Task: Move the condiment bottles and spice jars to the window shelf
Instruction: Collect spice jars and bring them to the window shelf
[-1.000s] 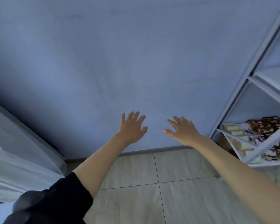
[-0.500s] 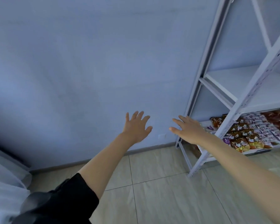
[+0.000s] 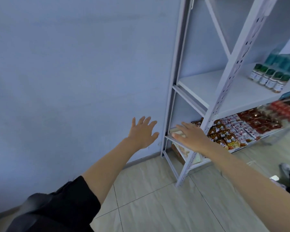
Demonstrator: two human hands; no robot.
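Several small spice jars (image 3: 269, 78) with dark green caps and white labels stand in a row on the middle board of a white metal shelf rack (image 3: 206, 86), at the far right. Teal-wrapped bottles (image 3: 285, 61) sit behind them, blurred. My left hand (image 3: 143, 132) is stretched out in front of the blue wall, fingers spread, holding nothing. My right hand (image 3: 192, 136) is also open and empty, hovering in front of the rack's lower left corner, far below and left of the jars.
The lower board of the rack carries several red and brown snack packets (image 3: 238, 129). A plain blue wall (image 3: 77, 77) fills the left. The floor has pale tiles (image 3: 157, 201). A dark object and a shoe (image 3: 286, 169) lie at the right edge.
The view has swung right: the curtain at the left is gone, and the rack, the spice jars and the snack packets have come into sight. Both hands stay open and outstretched.
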